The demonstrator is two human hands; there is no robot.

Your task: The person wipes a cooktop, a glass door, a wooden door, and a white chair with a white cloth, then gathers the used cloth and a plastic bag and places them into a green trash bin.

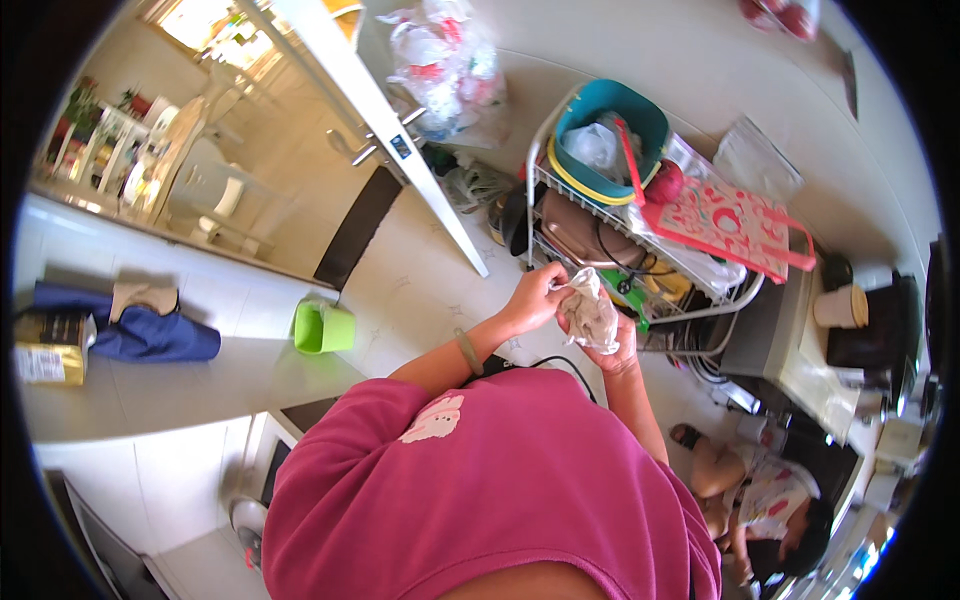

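A crumpled, greyish-white wad (589, 313), cloth or thin plastic, is held up in front of my chest. My left hand (536, 297) pinches its upper left edge between thumb and fingers. From below and the right, my right hand (621, 346) cups the same wad, which hides part of its palm and fingers. A bangle circles my left wrist. Just beyond both hands stands a white wire rack (697, 309), with a green item (624, 289) on its lower level.
The rack bears a teal bucket (645, 112) and a red patterned bag (735, 225). A white door (442, 199) stands ajar ahead. Bagged plastic (450, 75) hangs beside it. On the left counter are a green bin (322, 330) and blue cloth (169, 334). Another person (772, 495) crouches at lower right.
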